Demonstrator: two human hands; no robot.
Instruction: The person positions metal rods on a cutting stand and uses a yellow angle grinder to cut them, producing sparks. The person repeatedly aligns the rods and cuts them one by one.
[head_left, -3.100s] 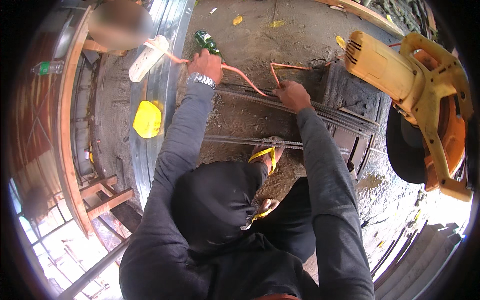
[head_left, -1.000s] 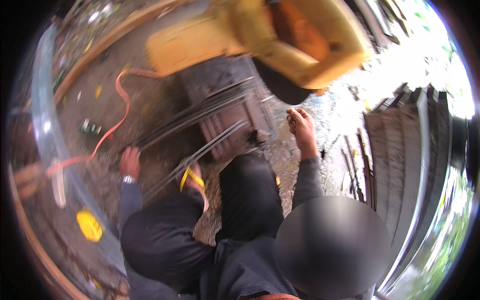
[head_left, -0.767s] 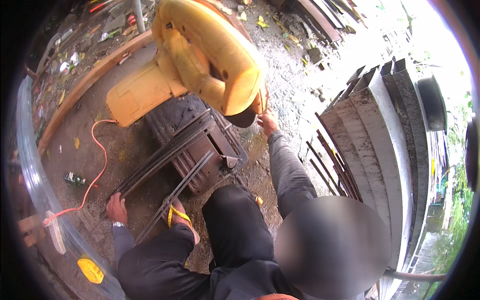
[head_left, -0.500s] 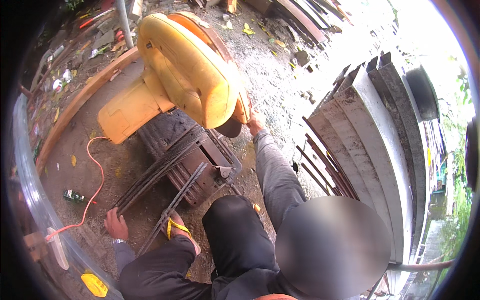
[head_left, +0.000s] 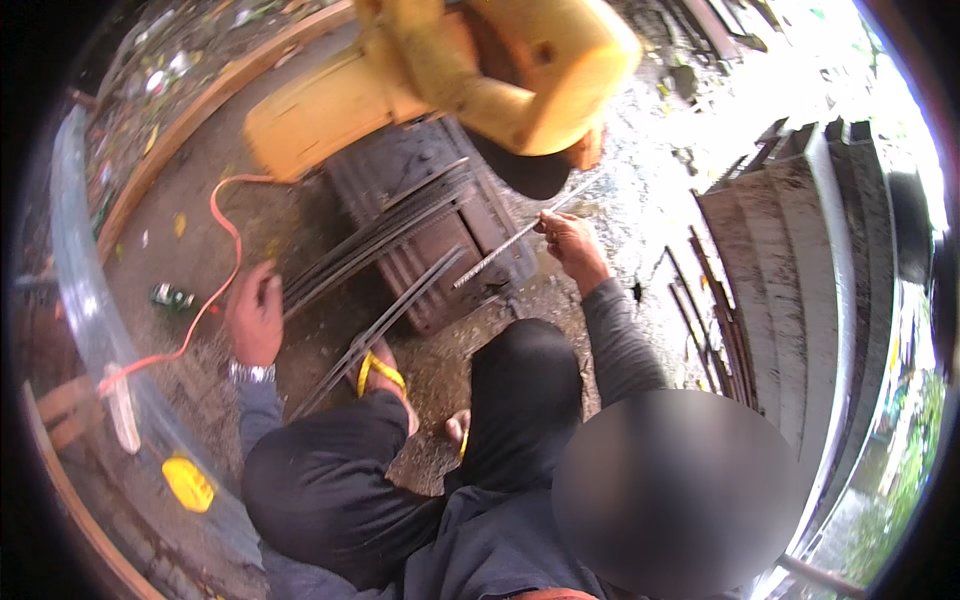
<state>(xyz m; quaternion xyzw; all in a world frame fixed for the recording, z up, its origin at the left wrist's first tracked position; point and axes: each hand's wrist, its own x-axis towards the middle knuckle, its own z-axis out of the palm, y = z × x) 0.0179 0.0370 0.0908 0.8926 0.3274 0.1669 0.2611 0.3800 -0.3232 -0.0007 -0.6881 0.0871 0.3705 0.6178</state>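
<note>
I squat in front of a yellow chop saw [head_left: 500, 70] that stands on a dark metal base [head_left: 440, 240]. A bundle of long steel rods [head_left: 385, 235] lies slanted across that base. My left hand [head_left: 255, 315], with a watch on the wrist, closes on the near ends of the bundle. My right hand [head_left: 570, 242] pinches a single short ribbed rod [head_left: 500, 255] that points up toward the dark saw blade [head_left: 525, 175]. My knees in dark trousers and my feet in yellow sandals [head_left: 382, 372] sit just below the rods.
An orange cable [head_left: 215, 255] snakes over the dirt at the left, near a green bottle [head_left: 170, 297]. A yellow object [head_left: 188, 483] lies at the lower left. Grey stacked channels [head_left: 800, 260] and several rusty bars [head_left: 712, 325] stand on the right. A wooden beam [head_left: 190, 115] borders the far left.
My head view swung around. My right hand came down from under the saw and now holds a short rod. My left hand stayed at the ends of the bundle.
</note>
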